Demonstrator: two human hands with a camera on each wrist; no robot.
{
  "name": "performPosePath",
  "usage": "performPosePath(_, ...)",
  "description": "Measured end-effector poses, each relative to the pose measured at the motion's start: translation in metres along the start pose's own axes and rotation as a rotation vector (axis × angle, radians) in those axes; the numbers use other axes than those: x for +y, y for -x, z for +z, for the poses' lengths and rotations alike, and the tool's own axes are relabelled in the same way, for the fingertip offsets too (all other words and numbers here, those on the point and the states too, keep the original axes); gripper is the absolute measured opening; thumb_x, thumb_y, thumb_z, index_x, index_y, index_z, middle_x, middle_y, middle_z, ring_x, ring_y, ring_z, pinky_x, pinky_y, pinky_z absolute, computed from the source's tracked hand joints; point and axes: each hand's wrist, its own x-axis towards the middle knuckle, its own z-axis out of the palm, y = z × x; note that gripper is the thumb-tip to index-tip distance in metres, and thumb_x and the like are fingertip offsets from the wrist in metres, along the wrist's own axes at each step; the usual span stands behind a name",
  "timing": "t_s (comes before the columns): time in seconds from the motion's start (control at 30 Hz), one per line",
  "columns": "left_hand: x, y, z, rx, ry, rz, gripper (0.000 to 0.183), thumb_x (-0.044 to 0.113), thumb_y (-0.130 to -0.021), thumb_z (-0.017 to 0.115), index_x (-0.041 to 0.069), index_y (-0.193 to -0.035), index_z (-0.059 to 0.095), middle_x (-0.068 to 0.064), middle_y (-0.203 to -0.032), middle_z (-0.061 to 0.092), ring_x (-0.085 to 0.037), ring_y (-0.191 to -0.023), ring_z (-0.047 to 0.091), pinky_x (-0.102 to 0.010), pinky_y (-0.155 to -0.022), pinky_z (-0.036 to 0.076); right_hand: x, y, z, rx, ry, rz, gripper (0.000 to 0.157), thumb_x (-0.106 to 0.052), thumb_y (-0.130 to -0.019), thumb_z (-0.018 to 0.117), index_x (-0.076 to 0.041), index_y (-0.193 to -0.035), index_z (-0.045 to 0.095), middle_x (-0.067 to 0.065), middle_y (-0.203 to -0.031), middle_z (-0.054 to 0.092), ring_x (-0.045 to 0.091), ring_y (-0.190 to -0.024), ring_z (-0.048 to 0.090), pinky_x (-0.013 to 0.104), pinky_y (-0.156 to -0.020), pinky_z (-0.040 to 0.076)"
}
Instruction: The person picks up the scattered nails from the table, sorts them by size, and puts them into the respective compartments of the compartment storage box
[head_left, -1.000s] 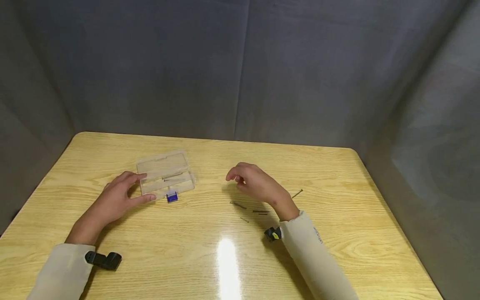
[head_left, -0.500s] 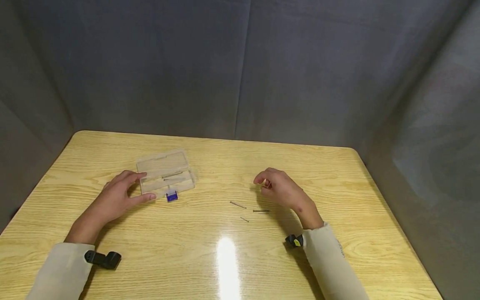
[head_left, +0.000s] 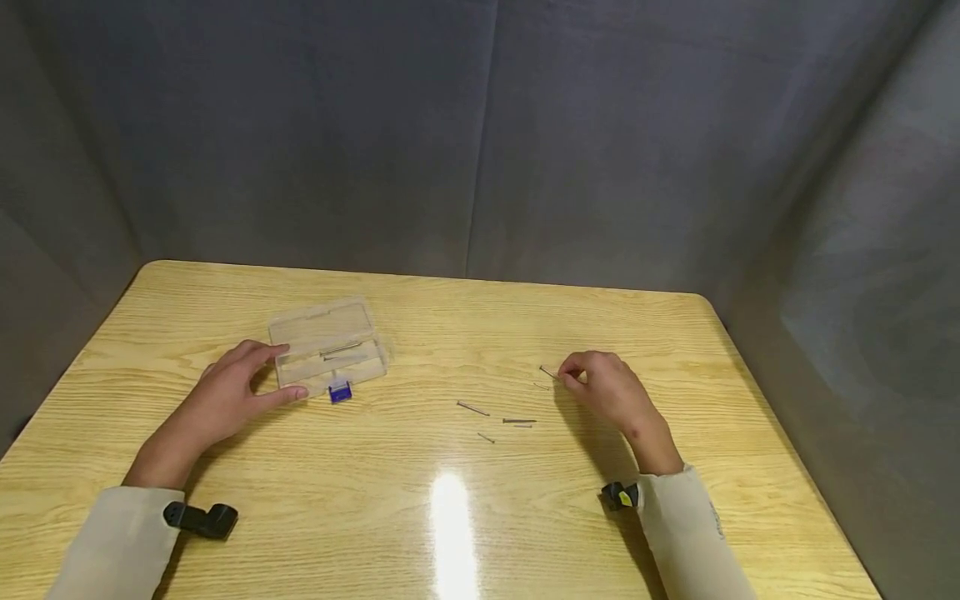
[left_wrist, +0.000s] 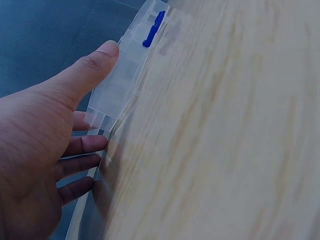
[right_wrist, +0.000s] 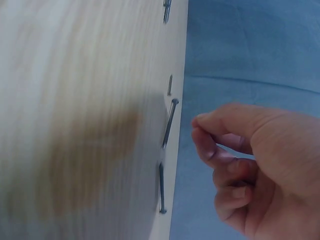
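Pinch narrow in right hand [head_left: 607, 388] on slim grey metal nail [head_left: 548, 372]; hold firmly, steadying rectangular clear-plastic box [head_left: 326, 325] with left hand [head_left: 231, 393] wide.

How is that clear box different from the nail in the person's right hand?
Size: the clear plastic box is broad and far bigger; the nail is thin.
Look: the box is see-through with a blue latch; the nail is plain grey.
Place: the box lies open on the table; the nail is pinched in the right hand.
Shared: each has a hand at it, the left hand touching the box.
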Motion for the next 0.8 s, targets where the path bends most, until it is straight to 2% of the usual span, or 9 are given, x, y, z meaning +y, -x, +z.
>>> performPosePath(0.17, 0.001, 0.001, -0.001, 0.003, 0.001, -0.001, 0.087, 0.055, -0.092, 0.074, -0.007, -0.147, 0.048, -0.027, -0.136, 0.05, -0.052, -0.128, 0.045, -0.07, -0.103, 0.033, 0.007, 0.005, 0.0, 0.007, 0.048, 0.041, 0.006, -0.013, -0.096, 0.075, -0.01, -0.095, 0.079, 0.002, -0.091, 0.074, 0.021, -0.081, 0.069, 0.044, -0.07, 0.055)
performPosePath(0.4, 0.001, 0.0, 0.0, 0.006, -0.005, -0.001, 0.087, 0.055, -0.092, 0.074, -0.007, -0.147, 0.048, -0.026, -0.135, 0.051, -0.051, -0.126, 0.048, -0.069, -0.101, 0.037, 0.014, 0.007, 0.002, -0.003, 0.089, 0.054, 0.005, -0.014, -0.095, 0.075, -0.014, -0.093, 0.079, -0.001, -0.088, 0.074, 0.02, -0.08, 0.069, 0.044, -0.07, 0.056)
performPosePath(0.8, 0.0, 0.001, 0.001, 0.011, 0.002, 0.01, 0.085, 0.053, -0.092, 0.075, -0.006, -0.147, 0.049, -0.026, -0.134, 0.051, -0.052, -0.126, 0.047, -0.069, -0.101, 0.035, 0.018, 0.006, 0.002, -0.06, 0.097, 0.064, 0.008, -0.015, -0.097, 0.072, -0.011, -0.097, 0.079, 0.002, -0.093, 0.075, 0.021, -0.084, 0.07, 0.045, -0.076, 0.056)
